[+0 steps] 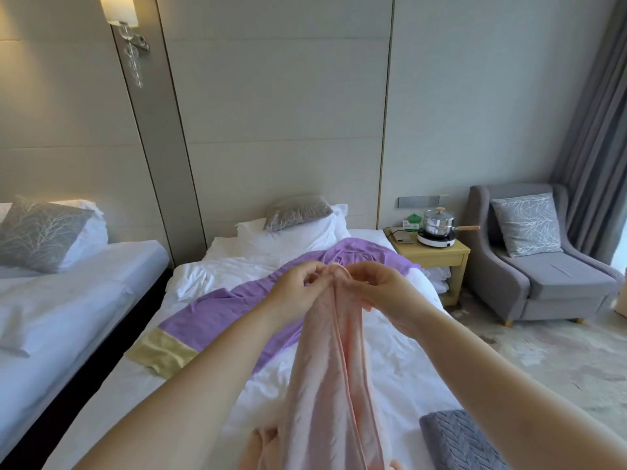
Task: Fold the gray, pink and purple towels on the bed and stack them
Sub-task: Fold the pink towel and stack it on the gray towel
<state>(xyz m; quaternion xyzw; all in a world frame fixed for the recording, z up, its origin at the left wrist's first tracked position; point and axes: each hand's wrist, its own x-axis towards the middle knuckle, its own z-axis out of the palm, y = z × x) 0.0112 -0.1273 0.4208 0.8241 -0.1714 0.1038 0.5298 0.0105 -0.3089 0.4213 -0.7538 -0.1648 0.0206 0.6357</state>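
The pink towel (327, 361) hangs in long folds above the white bed (217, 334), held up by its top edge. My left hand (298, 283) and my right hand (380, 286) both pinch that top edge, close together at about chest height. The purple towel (237, 310) with a yellow band at its near left end lies spread diagonally across the bed behind the pink one. A folded gray towel (454, 439) rests flat on the bed at the lower right, partly cut off by the frame and my right forearm.
A second bed (68, 300) stands to the left across a narrow gap. Pillows (298, 225) lie at the headboard. A wooden nightstand (434, 259) with a steel pot on a cooker stands right of the bed, then a gray armchair (543, 266) and curtains.
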